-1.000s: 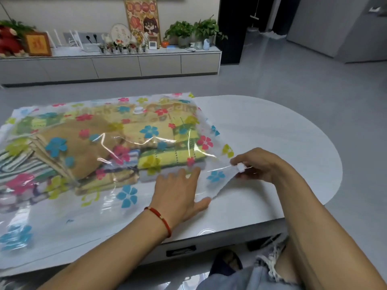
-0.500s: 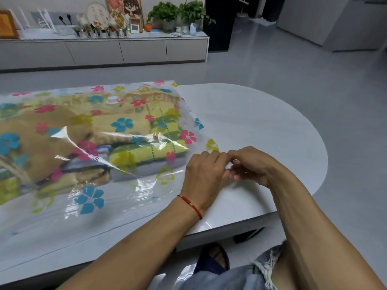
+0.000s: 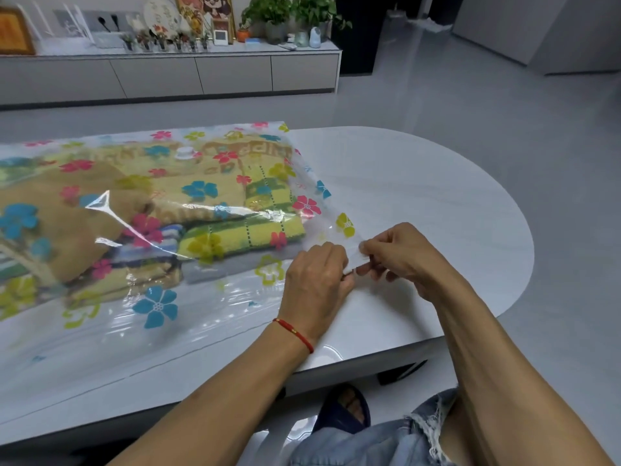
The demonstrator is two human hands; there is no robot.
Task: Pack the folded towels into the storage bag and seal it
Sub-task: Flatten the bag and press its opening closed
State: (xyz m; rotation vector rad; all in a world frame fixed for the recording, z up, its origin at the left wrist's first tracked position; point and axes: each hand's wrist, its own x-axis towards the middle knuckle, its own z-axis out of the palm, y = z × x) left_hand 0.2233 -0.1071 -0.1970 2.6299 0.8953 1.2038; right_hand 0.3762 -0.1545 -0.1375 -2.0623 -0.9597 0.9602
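Left hand (image 3: 316, 280) moved: a second ago flat on bag (image 3: 188, 317) near towels (image 3: 215, 237), now fingers curled, pinching bag's right corner. Right hand (image 3: 400, 257) still pinches same corner, touching left. Bag lies along table (image 3: 437, 203) near edge, towels inside. Judgement: packing done; both hands at seal strip's end, sealing about to start. Whether a slider is held, cannot tell.

Grey floor (image 3: 470, 105), long low sideboard (image 3: 201, 75) against wall, potted plants (image 3: 295, 11).
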